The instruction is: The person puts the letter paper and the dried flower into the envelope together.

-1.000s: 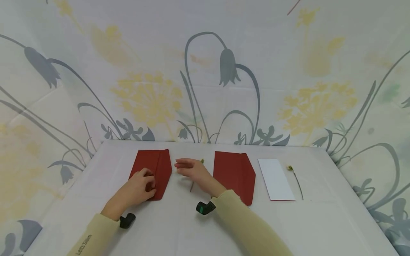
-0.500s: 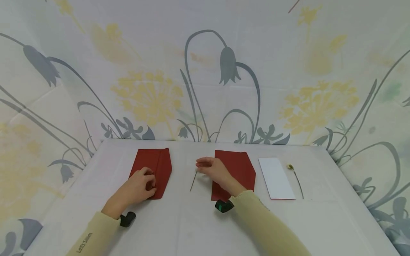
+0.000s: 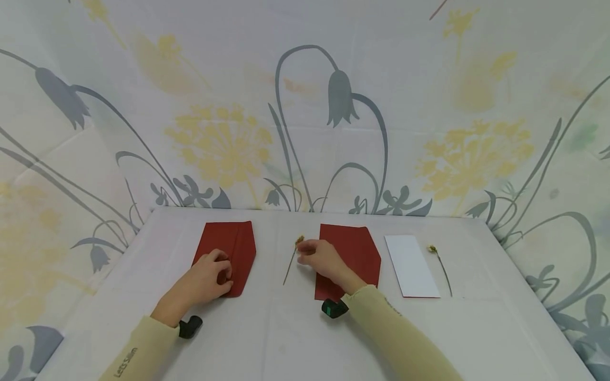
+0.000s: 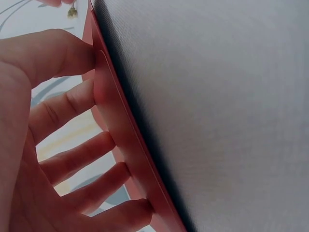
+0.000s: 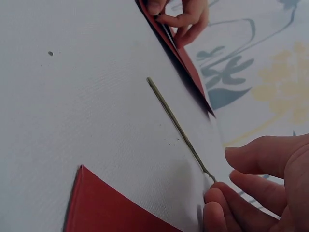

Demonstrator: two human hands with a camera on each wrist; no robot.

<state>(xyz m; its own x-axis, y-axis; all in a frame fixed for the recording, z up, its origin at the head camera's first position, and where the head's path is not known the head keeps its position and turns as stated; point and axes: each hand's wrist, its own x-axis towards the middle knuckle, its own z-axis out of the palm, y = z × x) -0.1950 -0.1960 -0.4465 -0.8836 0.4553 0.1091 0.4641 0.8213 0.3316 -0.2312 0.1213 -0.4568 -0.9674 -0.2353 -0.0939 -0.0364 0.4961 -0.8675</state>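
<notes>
My left hand [image 3: 205, 278] rests on the left red envelope [image 3: 245, 254], its thumb and fingertips touching the surface. In the left wrist view the fingers [image 4: 87, 150] spread along the envelope's red side [image 4: 113, 92]. Between the two envelopes lies a dried flower [image 3: 289, 266] with a small yellow head and a thin stem. My right hand [image 3: 329, 262] hovers over the left edge of the right red envelope [image 3: 359, 248], fingertips beside the flower head. From the right wrist, thumb and index finger stand apart; the stem [image 5: 174, 121] runs up to the fingers, which hide the head.
Right of the envelopes lie a white card [image 3: 412, 267] with a red lower edge and a second dried flower [image 3: 443, 267]. A white cloth covers the table [image 3: 257, 333], and a flower-patterned cloth [image 3: 229, 148] hangs behind. Black wrist cameras [image 3: 190, 327] sit at both cuffs.
My right hand has moved right, from left of the middle flower across its head to its right side. The flower head shows again. My left hand has stayed on the envelope.
</notes>
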